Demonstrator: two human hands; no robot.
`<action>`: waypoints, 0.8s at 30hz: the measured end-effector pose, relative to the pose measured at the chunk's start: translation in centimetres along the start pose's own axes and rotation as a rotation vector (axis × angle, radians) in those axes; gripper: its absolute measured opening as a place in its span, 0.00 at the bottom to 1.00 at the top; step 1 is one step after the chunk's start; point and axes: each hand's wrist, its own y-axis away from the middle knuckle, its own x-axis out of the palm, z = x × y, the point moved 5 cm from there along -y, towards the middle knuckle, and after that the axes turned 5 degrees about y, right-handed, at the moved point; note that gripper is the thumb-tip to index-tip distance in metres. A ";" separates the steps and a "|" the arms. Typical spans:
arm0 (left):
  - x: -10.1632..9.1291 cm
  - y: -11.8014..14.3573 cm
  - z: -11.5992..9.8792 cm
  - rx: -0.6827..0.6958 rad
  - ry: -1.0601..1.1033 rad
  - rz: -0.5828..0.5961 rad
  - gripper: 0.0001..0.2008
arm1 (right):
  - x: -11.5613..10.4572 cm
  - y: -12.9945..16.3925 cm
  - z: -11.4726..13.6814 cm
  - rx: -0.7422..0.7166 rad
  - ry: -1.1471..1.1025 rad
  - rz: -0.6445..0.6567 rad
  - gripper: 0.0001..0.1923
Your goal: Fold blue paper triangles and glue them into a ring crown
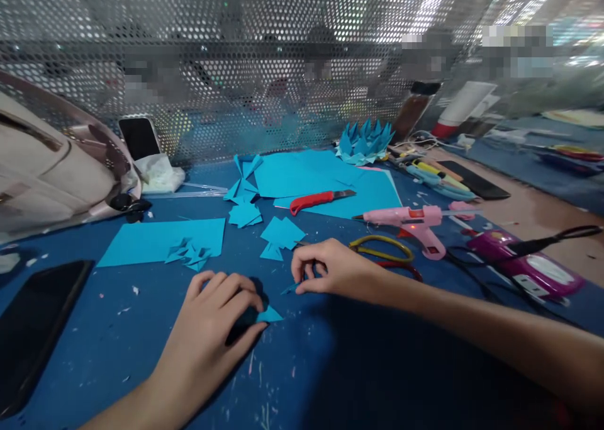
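Paper: my left hand (221, 307) presses small folded blue paper piece (270, 315) flat on bench (330, 367), grip closed over it. Tiny blue scrap (290, 288) just right, pinched by my right hand (330, 269) fingertips, nearer that hand.

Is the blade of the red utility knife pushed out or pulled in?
Pushed out: on the red utility knife, a grey blade sticks out past the handle's right end.

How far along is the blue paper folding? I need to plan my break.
Done: one spiky folded flower at the back and loose folded pieces. In hand: the left hand presses a small blue piece; the right hand pinches another. Left: uncut blue sheets.
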 end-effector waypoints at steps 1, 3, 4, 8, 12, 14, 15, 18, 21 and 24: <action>0.0 0.0 0.0 -0.003 0.000 0.003 0.07 | 0.1 0.0 -0.2 0.016 -0.038 -0.049 0.06; 0.0 0.0 0.0 -0.009 -0.013 0.006 0.06 | 0.2 0.1 -0.3 0.021 -0.101 -0.140 0.07; 0.0 0.0 0.1 -0.010 -0.026 0.008 0.06 | 0.3 0.2 -0.3 0.011 -0.122 -0.173 0.07; 0.1 0.0 0.6 -0.039 -0.106 0.024 0.11 | 0.7 0.4 -0.2 -0.047 -0.148 -0.230 0.07; 0.1 -0.1 1.4 -0.108 -0.076 0.086 0.10 | 0.7 0.4 -0.2 -0.061 -0.127 -0.255 0.06; 0.1 -0.2 1.6 -0.153 -0.028 0.131 0.09 | 0.6 0.5 -0.2 -0.067 -0.116 -0.263 0.05; 0.0 -0.2 1.7 -0.180 -0.009 0.152 0.09 | 0.6 0.5 -0.2 -0.073 -0.110 -0.269 0.04; -0.2 -0.3 1.8 -0.253 0.039 0.185 0.07 | 0.5 0.6 0.3 -0.147 -0.082 -0.278 0.04; -0.3 -0.2 1.6 -0.255 0.078 0.147 0.07 | 0.5 0.8 1.2 -0.233 -0.060 -0.277 0.06; -0.4 0.0 1.3 -0.202 0.091 0.072 0.07 | 0.5 1.0 1.6 -0.229 -0.074 -0.315 0.04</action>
